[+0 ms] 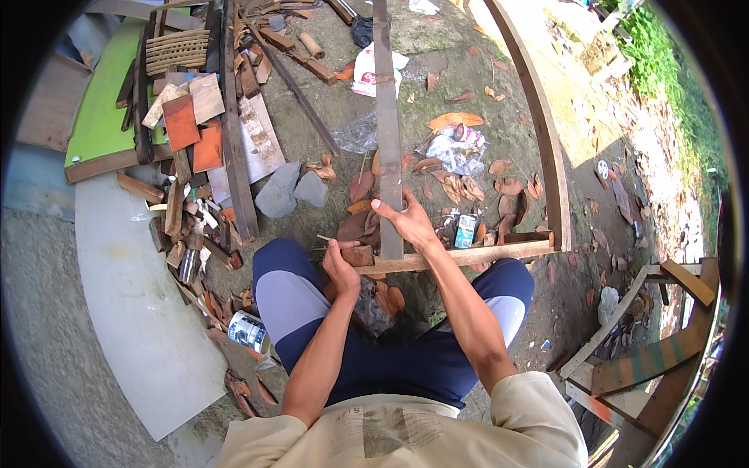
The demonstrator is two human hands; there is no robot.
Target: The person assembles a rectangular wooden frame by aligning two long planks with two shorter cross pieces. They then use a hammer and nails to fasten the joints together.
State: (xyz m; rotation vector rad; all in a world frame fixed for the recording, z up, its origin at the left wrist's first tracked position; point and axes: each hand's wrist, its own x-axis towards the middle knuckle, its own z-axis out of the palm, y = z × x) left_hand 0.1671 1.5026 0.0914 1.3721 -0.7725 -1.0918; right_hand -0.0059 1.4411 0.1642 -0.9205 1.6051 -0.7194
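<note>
A wooden frame lies across my knees, made of a long grey-brown middle beam, a right beam and a paler crosspiece joining their near ends. My right hand is closed round the middle beam a little above the joint, thumb on top. Beside the crosspiece's left end, a short block-like piece, my left hand is closed with fingertips pinched together. A thin pale stick-like bit shows at those fingertips; I cannot make out what it is.
Left lie a scrap-wood pile, grey stones, a pale board and a paint can. Dry leaves, plastic wrap and a small blue packet litter the ground within the frame. A wooden structure stands at right.
</note>
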